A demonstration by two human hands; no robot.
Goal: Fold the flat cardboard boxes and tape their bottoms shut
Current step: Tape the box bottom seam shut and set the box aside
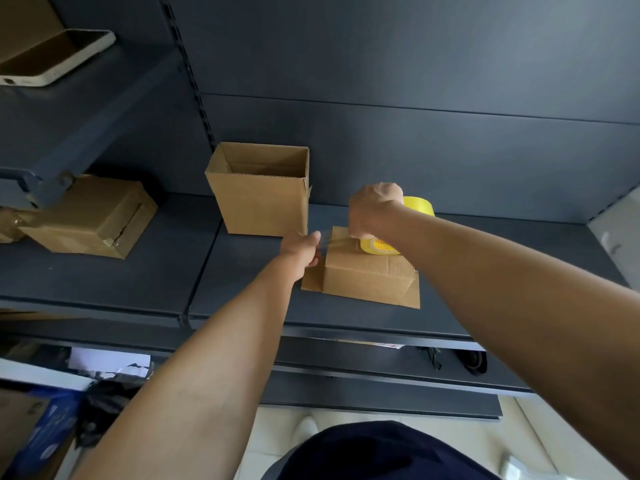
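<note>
A small cardboard box stands upside down on the dark shelf, its lower flaps splayed out flat. My right hand grips a yellow tape roll just above the box's far top edge. My left hand pinches the free end of clear tape at the box's left top corner. The strip is stretched between the two hands over the box's bottom. A taller folded box stands upright and open behind, to the left.
A taped box lies tilted at the shelf's left, beside a shelf bracket. A white tray sits on an upper left shelf. Papers, bags and a blue carton crowd the lower left. Cables lie under the shelf.
</note>
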